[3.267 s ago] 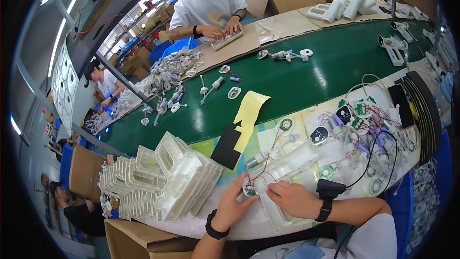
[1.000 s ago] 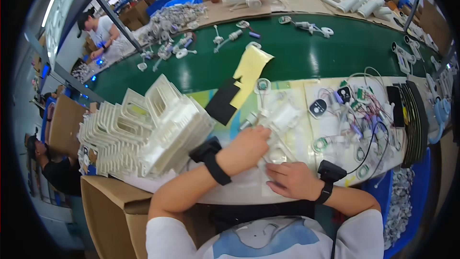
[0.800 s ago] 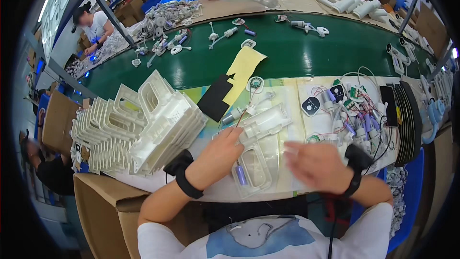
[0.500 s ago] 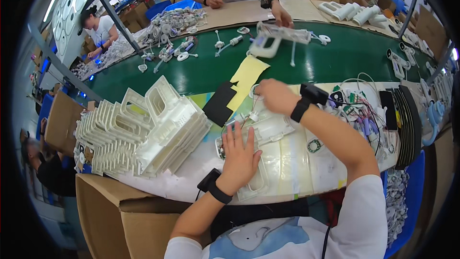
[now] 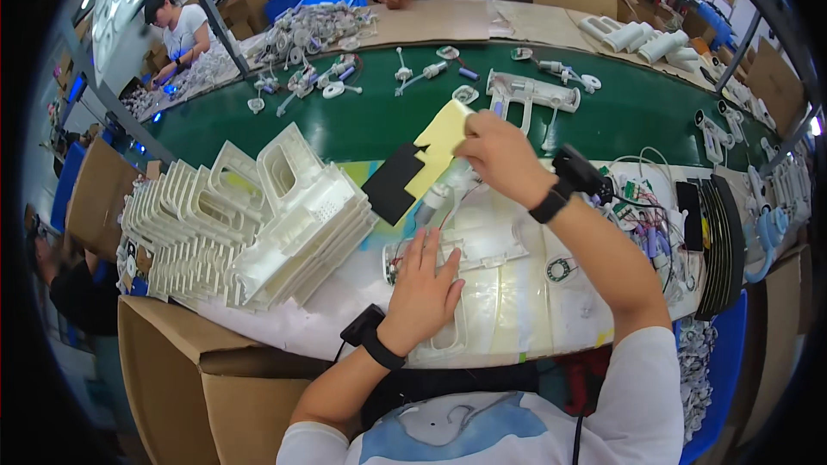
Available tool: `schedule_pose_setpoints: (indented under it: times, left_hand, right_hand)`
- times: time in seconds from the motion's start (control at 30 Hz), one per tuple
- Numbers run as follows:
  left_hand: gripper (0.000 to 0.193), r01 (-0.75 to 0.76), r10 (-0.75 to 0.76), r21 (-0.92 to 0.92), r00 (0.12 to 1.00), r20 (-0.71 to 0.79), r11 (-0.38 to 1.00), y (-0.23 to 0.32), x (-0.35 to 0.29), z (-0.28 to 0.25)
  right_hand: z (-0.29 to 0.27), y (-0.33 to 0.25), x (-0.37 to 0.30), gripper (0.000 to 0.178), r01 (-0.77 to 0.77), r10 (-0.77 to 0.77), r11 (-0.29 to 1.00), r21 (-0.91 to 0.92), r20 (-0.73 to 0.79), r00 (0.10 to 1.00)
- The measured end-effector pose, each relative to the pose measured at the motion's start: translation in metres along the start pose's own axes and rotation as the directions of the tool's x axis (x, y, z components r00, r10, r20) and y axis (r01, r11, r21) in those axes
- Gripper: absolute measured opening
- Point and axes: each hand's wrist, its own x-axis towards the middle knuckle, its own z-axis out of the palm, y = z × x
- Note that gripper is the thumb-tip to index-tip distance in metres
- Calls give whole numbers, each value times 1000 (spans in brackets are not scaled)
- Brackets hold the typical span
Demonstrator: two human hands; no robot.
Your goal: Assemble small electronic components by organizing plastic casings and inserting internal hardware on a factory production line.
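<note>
My left hand (image 5: 422, 291) lies with fingers stretched over a white plastic housing half (image 5: 495, 245), its handle loop beneath my palm. Wires and a small round circuit board (image 5: 394, 263) show at the housing's end by my fingertips. With thumb and fingers together, my right hand (image 5: 504, 155) pinches the right edge of a yellow sheet (image 5: 439, 139), which bends up there. Black die-cut foam pieces (image 5: 392, 183) adjoin the sheet's left side. Under the sheet's edge sits a white and grey cylindrical part (image 5: 450, 185) with wires, partly hidden.
Stacked white housing halves (image 5: 297, 220) fill the left of the table. Right are wired parts (image 5: 655, 224) and black curved strips (image 5: 726, 241). A green conveyor (image 5: 362, 133) carries loose assemblies and a white housing (image 5: 538, 93). Co-workers sit beyond; a cardboard box (image 5: 172, 353) stands front left.
My right hand has moved up to the yellow sheet's edge, and that edge now bends upward. Across the conveyor, a person's hand has left the white housing, which lies on the belt.
</note>
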Motion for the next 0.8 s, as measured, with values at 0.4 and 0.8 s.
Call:
schedule_pose_setpoints:
  times: [0.4, 0.8]
  left_hand:
    - [40, -3, 2, -53, 1000, -14, 999, 4, -4, 1]
    - [54, 35, -35, -94, 999, -2, 995, 2, -2, -5]
  right_hand:
    - [54, 56, -40, 31, -341, 283, 911, 230, 249, 926]
    - [-39, 6, -87, 21, -448, 374, 830, 331, 265, 889]
